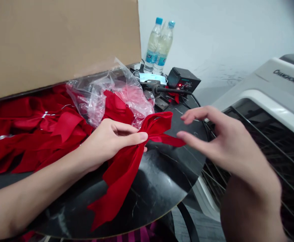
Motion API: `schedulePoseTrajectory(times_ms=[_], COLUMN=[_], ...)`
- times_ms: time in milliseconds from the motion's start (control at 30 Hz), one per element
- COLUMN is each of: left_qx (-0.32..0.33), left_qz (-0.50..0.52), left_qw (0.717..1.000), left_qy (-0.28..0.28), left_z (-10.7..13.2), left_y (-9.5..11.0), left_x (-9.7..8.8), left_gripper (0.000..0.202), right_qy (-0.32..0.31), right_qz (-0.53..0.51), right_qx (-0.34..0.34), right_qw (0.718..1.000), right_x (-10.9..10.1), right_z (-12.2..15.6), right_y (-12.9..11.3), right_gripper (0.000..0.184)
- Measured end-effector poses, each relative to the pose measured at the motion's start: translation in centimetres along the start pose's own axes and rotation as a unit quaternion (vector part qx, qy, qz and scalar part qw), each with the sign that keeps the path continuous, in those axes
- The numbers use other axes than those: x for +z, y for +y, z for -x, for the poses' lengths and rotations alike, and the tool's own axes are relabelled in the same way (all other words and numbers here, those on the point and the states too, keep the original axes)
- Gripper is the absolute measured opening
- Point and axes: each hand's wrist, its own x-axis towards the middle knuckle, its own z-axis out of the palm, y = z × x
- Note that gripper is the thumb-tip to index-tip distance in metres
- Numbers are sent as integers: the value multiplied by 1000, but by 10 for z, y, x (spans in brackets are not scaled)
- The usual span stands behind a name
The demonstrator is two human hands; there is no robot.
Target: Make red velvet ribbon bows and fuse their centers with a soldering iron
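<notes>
Bow (130, 164) looks soft, light and floppy, best held at its knot, where left fingers (134, 137) pinch it; right fingers (194, 139) spread open just beside.

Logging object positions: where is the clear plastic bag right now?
Head view, centre-left: clear plastic bag sits below the cardboard box, just behind the left hand.

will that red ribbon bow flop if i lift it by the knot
Probably floppy: tails of the red ribbon bow hang limp from the left hand onto the black table. Likely light, since a pinch of the fingers holds it.
</notes>
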Motion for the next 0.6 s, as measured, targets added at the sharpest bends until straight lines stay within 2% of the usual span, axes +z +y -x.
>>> schedulePoseTrajectory(times_ms=[33,133,267,467,533,600], left_qx=[-7,-29,-24,44,23,-32], left_qz=[21,59,57,-3,19,58], left_qw=[1000,998,998,999,999,998], left_qy=[-7,-23,-6,18,11,-25], left_z=[-1,-1,0,-1,-1,0], left_y=[0,0,-2,-4,-4,-5], left_x=[-1,-2,1,2,0,-1], left_gripper=[21,22,22,25,24,23], right_qy=[32,37,82,78,75,78], right_qz=[4,48,85,115,140,172], right_qx=[-31,-114,-162,-126,-146,-204], right_qw=[999,992,980,982,977,961], right_x=[9,37,58,64,62,59], right_z=[3,10,8,4,4,2], right_y=[-9,-28,-32,-39,-38,-31], right_gripper=[21,16,11,5,7,11])
